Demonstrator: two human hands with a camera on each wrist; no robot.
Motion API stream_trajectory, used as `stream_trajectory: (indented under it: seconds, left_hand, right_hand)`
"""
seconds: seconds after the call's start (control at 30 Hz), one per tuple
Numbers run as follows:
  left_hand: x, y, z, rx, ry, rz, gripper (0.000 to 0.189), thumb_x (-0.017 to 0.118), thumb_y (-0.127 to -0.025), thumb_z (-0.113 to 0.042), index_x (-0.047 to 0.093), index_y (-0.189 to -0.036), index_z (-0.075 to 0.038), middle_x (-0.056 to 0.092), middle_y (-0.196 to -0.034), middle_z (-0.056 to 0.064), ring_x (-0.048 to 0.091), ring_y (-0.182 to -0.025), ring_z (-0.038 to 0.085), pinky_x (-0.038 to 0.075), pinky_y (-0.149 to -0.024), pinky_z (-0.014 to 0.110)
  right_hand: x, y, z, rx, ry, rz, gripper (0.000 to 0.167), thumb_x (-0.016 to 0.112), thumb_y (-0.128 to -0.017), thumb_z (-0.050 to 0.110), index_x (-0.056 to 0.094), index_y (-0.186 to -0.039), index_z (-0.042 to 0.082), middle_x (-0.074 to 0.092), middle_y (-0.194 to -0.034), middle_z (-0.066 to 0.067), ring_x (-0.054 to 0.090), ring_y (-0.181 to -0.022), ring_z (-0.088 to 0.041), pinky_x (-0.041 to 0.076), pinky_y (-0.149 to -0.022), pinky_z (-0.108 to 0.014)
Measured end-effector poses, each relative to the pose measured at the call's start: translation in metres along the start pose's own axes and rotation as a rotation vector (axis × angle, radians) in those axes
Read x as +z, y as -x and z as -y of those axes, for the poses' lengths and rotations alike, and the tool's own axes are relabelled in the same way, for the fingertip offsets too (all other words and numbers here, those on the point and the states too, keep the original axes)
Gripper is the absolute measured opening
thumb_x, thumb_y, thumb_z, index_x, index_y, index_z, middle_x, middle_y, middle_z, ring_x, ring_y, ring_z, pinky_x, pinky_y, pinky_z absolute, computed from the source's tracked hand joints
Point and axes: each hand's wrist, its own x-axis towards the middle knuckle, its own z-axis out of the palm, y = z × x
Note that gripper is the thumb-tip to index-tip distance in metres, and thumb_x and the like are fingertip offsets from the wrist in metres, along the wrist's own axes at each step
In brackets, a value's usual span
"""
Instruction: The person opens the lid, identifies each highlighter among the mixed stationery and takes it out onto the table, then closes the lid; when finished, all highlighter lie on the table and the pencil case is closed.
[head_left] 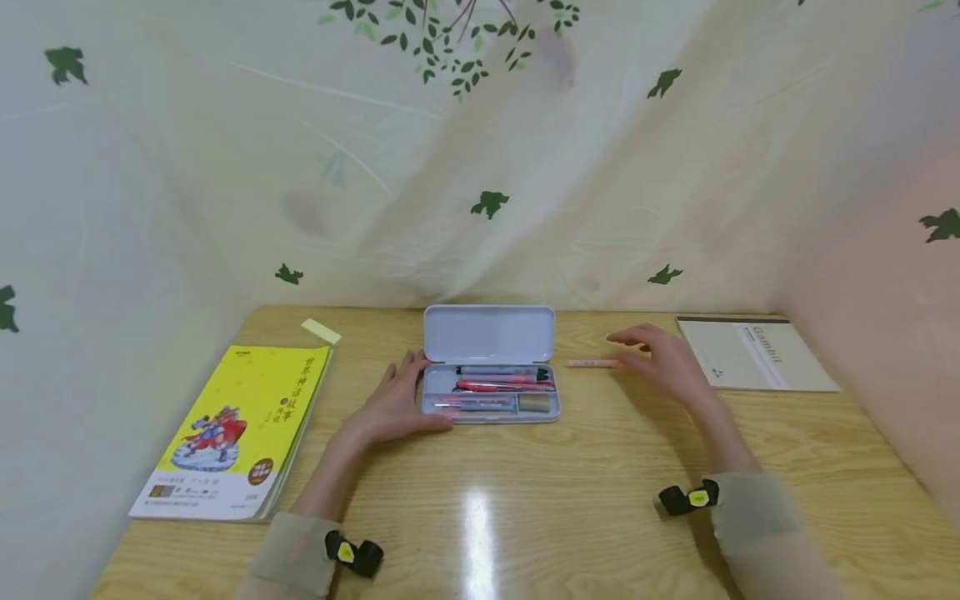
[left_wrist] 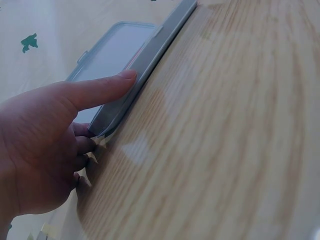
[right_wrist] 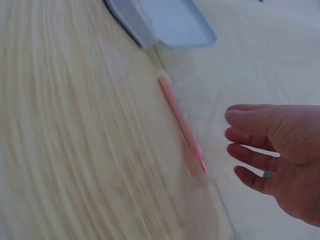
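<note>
A pale blue pencil case (head_left: 490,333) stands with its lid raised at the back middle of the table. Inside lie several pens (head_left: 502,386) and a greyish-brown block (head_left: 534,403) in the front right compartment. My left hand (head_left: 392,406) grips the case by its left end, thumb on the front wall and fingers round the side, as the left wrist view shows. To the right of the case, a slim pink pen (right_wrist: 181,120) lies on the table. Above its right end hovers my right hand (head_left: 660,362), apart from the pen, fingers loosely bent with nothing between them.
A yellow book (head_left: 247,417) lies at the left, with a small pale yellow strip (head_left: 322,332) behind it. On the right lies a grey Gambit notebook (head_left: 757,354). A printed curtain (head_left: 487,150) hangs behind the wooden table (head_left: 540,500).
</note>
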Motion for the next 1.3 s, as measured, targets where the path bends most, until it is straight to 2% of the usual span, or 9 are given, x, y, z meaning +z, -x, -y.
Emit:
stream_trajectory:
  seconds: [0.1, 0.2, 0.4, 0.5, 0.6, 0.83, 1.0, 1.3]
  left_hand:
    - [-0.001, 0.000, 0.000, -0.001, -0.002, -0.003, 0.106, 0.086, -0.079, -0.048, 0.029, -0.159, -0.006, 0.014, -0.173, 0.021, 0.005, -0.162, 0.041, 0.001, -0.133, 0.057]
    - [-0.002, 0.000, 0.001, -0.001, -0.005, -0.005, 0.106, 0.086, -0.079, -0.048, 0.029, -0.158, -0.005, 0.014, -0.173, 0.021, 0.004, -0.162, 0.042, 0.000, -0.133, 0.058]
    - [-0.002, 0.000, 0.005, -0.005, -0.005, 0.002, 0.105, 0.085, -0.079, -0.049, 0.030, -0.158, -0.005, 0.014, -0.173, 0.021, 0.003, -0.162, 0.042, 0.000, -0.132, 0.058]
    - [-0.002, 0.000, 0.007, -0.002, -0.005, -0.001, 0.105, 0.085, -0.079, -0.049, 0.031, -0.157, -0.005, 0.014, -0.172, 0.022, 0.003, -0.161, 0.043, 0.000, -0.132, 0.059]
    - [-0.003, 0.000, 0.007, -0.005, -0.002, -0.002, 0.105, 0.085, -0.079, -0.049, 0.031, -0.157, -0.006, 0.015, -0.173, 0.021, 0.003, -0.162, 0.042, 0.000, -0.132, 0.058]
    - [-0.001, 0.000, 0.006, 0.008, -0.005, 0.000, 0.105, 0.085, -0.079, -0.049, 0.031, -0.157, -0.005, 0.015, -0.172, 0.023, 0.004, -0.161, 0.044, 0.000, -0.132, 0.060]
    - [0.000, -0.001, 0.005, 0.005, -0.006, 0.005, 0.105, 0.085, -0.079, -0.049, 0.031, -0.157, -0.005, 0.014, -0.172, 0.022, 0.004, -0.161, 0.043, 0.000, -0.132, 0.060]
    - [0.000, -0.002, 0.002, 0.007, 0.002, 0.005, 0.104, 0.085, -0.079, -0.050, 0.032, -0.156, -0.007, 0.014, -0.173, 0.020, 0.003, -0.162, 0.042, 0.000, -0.132, 0.059]
  right_hand:
    - [0.011, -0.004, 0.016, -0.012, -0.058, -0.039, 0.031, 0.070, -0.098, 0.014, 0.070, -0.128, 0.005, 0.070, -0.125, -0.019, 0.066, -0.113, -0.037, 0.058, -0.095, -0.056]
    - [0.025, -0.009, 0.038, -0.047, -0.136, -0.041, 0.034, 0.071, -0.097, 0.015, 0.069, -0.130, 0.005, 0.069, -0.125, -0.018, 0.066, -0.113, -0.036, 0.059, -0.094, -0.054]
    - [0.050, -0.017, 0.078, -0.101, -0.233, 0.019, 0.035, 0.076, -0.094, 0.015, 0.071, -0.127, 0.006, 0.069, -0.124, -0.017, 0.067, -0.112, -0.036, 0.061, -0.092, -0.051]
    - [0.061, -0.021, 0.092, -0.124, -0.235, 0.052, 0.037, 0.077, -0.092, 0.014, 0.071, -0.127, 0.005, 0.069, -0.124, -0.016, 0.067, -0.113, -0.035, 0.061, -0.094, -0.050]
    - [0.069, -0.024, 0.102, -0.132, -0.201, 0.080, 0.039, 0.079, -0.090, 0.015, 0.071, -0.128, 0.006, 0.068, -0.124, -0.016, 0.065, -0.114, -0.033, 0.059, -0.096, -0.050]
    - [0.081, -0.024, 0.109, -0.130, -0.010, 0.120, 0.036, 0.079, -0.092, 0.025, 0.073, -0.125, 0.013, 0.067, -0.123, -0.009, 0.062, -0.113, -0.025, 0.056, -0.099, -0.046]
    - [0.084, -0.022, 0.109, -0.118, 0.041, 0.129, 0.032, 0.077, -0.093, 0.026, 0.074, -0.123, 0.014, 0.067, -0.121, -0.007, 0.062, -0.110, -0.024, 0.056, -0.098, -0.045]
    - [0.083, -0.022, 0.109, -0.130, 0.068, 0.119, 0.028, 0.080, -0.091, 0.025, 0.077, -0.116, 0.012, 0.067, -0.115, -0.008, 0.060, -0.108, -0.024, 0.055, -0.096, -0.044]
